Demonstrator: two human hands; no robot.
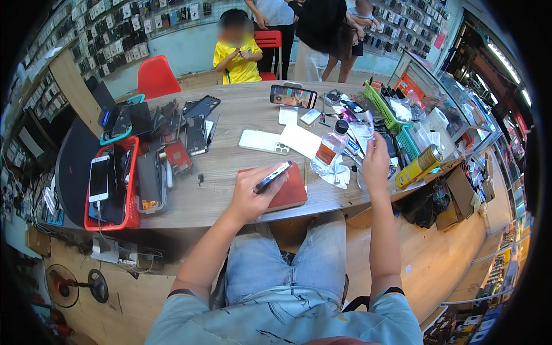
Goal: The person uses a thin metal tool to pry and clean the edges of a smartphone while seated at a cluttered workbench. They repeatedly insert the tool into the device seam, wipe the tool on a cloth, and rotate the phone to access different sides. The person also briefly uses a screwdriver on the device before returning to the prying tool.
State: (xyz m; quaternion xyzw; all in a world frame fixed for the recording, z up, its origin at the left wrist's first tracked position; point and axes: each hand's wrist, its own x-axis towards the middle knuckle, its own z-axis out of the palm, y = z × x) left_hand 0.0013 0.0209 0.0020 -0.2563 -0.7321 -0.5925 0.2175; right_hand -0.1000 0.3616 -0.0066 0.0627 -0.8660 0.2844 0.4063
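My left hand is closed around a smartphone, tilted with its edge toward me, above a closed reddish-brown notebook. My right hand is raised over the right part of the desk. Its fingers are pinched on a clear, shiny item whose kind I cannot make out. Left of that hand stands a clear plastic bottle with an orange label and a black cap. Crumpled white tissue lies by its base. Beyond the notebook, a white phone lies flat beside a white sheet.
A propped phone with a lit screen stands at the far side. Left are a red basket and phone parts. Right are green baskets, a yellow spray can and clutter. A person in yellow sits opposite; others stand behind.
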